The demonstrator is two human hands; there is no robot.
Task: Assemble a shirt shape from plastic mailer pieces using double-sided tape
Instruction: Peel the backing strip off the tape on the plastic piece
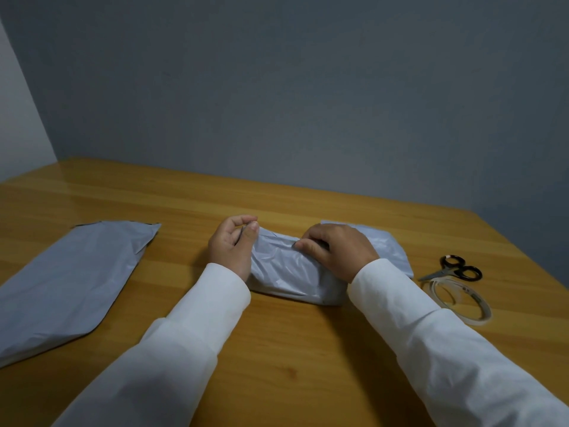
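Both hands, left hand [231, 245] and right hand [334, 251], pinch the folded mailer piece [286, 272]; the long mailer piece [70, 282] and tape roll [458, 300] lie untouched, so joining seems not started.

The scene is dim and evenly lit, with a cool grey cast on the wall [308, 87]. A soft sheen lies on the worktop [123, 192] toward the upper left of the frame, suggesting light from that side. Shadows are faint and soft-edged under the white sleeves [197, 328]. Wide-angle distortion bends the worktop's far edge and stretches the lower corners. Focus is slightly soft throughout, and the scissors [455, 269] at the right edge look a little smeared.
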